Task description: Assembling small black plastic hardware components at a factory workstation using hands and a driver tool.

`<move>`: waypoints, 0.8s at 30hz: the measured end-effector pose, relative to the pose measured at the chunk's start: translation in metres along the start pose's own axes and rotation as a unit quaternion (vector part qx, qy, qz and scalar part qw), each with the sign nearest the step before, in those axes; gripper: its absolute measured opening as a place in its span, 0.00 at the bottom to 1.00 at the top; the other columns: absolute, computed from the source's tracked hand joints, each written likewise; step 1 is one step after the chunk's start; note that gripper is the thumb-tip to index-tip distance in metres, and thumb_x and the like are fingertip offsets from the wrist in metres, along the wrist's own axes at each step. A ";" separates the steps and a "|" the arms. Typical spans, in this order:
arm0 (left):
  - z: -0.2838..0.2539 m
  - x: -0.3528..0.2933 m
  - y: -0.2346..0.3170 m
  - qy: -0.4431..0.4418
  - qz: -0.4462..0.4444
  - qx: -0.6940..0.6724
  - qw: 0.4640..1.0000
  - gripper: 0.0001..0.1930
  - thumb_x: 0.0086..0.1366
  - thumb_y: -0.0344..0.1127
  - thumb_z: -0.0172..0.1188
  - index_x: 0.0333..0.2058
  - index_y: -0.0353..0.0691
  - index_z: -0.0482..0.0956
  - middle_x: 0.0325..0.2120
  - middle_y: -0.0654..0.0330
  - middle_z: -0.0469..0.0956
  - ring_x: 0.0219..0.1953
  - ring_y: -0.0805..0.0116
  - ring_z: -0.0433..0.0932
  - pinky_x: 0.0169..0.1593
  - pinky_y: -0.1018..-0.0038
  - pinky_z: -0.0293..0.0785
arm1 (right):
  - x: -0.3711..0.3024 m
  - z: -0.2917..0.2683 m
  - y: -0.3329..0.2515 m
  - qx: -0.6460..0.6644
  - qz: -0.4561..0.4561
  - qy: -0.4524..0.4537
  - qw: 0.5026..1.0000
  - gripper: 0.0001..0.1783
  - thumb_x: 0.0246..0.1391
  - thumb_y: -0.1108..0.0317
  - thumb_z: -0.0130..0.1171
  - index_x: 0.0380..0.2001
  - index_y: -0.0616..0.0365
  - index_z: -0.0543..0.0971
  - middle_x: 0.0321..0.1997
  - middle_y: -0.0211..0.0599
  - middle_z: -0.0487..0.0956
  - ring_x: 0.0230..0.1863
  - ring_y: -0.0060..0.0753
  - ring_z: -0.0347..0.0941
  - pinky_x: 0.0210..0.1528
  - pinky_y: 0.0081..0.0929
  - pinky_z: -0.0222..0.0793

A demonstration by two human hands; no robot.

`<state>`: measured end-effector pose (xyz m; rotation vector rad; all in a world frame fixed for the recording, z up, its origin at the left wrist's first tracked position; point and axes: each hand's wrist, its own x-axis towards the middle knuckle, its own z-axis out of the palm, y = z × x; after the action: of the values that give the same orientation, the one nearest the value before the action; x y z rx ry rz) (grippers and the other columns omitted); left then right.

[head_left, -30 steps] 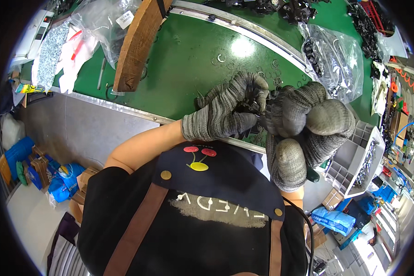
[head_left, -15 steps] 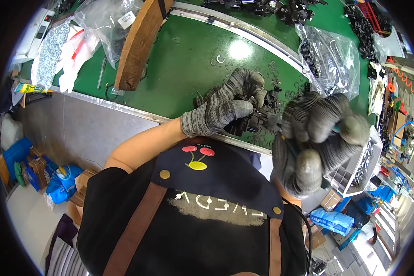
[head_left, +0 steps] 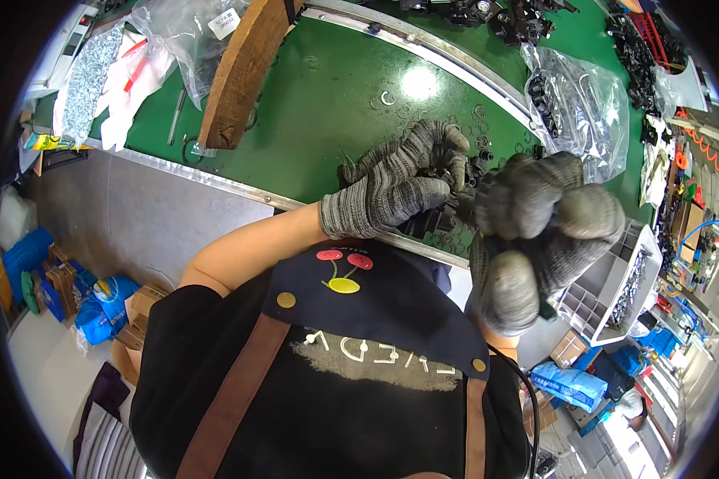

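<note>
In grey knitted gloves, both my hands are close together over the near edge of the green worktable (head_left: 327,104). My left hand (head_left: 399,180) is closed round a black mechanical part (head_left: 433,219), whose shape is mostly covered by the fingers. Just right of it, my right hand (head_left: 539,231) is curled with thumb and fingers closed, slightly blurred. A small dark green end (head_left: 548,308) shows below that hand; the rest of what it grips is hidden. Small thin rings (head_left: 479,112) and little black cylindrical pieces (head_left: 476,168) lie beyond the hands, with one shiny open ring (head_left: 387,98) farther off.
A curved wooden piece (head_left: 244,76) stands on the left of the table, near clear plastic bags. A metal rail (head_left: 423,52) crosses behind. At the right lie a clear bag of black parts (head_left: 579,104) and a grey compartment tray (head_left: 595,315) with small metal pieces.
My right hand has moved a little left, closer to the black part, and its fingers have turned. My left hand has shifted slightly right, still holding the part.
</note>
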<state>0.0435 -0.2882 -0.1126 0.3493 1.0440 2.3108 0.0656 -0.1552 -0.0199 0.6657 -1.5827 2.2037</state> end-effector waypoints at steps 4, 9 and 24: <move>0.004 0.001 0.002 0.000 0.022 0.028 0.999 0.25 0.61 0.33 0.61 0.56 0.39 0.65 0.42 0.64 0.72 0.47 0.75 0.71 0.54 0.74 0.69 | 0.008 -0.014 0.001 0.029 0.011 -0.063 0.998 0.39 0.39 0.63 0.79 0.54 0.47 0.68 0.35 0.30 0.67 0.28 0.19 0.60 0.25 0.17 0.61; 0.004 0.002 -0.001 0.001 0.054 0.046 0.997 0.22 0.63 0.29 0.58 0.55 0.38 0.65 0.38 0.64 0.73 0.43 0.76 0.72 0.50 0.75 0.72 | -0.001 0.027 -0.016 -0.041 0.061 0.113 0.991 0.40 0.38 0.63 0.80 0.54 0.45 0.68 0.35 0.30 0.67 0.27 0.19 0.59 0.26 0.16 0.61; -0.001 0.003 -0.008 -0.029 0.069 0.019 0.997 0.24 0.64 0.39 0.61 0.55 0.39 0.66 0.40 0.63 0.73 0.45 0.74 0.71 0.53 0.74 0.68 | 0.001 0.007 -0.013 -0.059 0.030 0.115 0.991 0.10 0.56 0.70 0.62 0.40 0.55 0.72 0.30 0.36 0.74 0.26 0.27 0.69 0.28 0.22 0.71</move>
<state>0.0435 -0.2825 -0.1186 0.5154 1.0656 2.3897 0.0729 -0.1579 -0.0071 0.3210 -1.6166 2.1203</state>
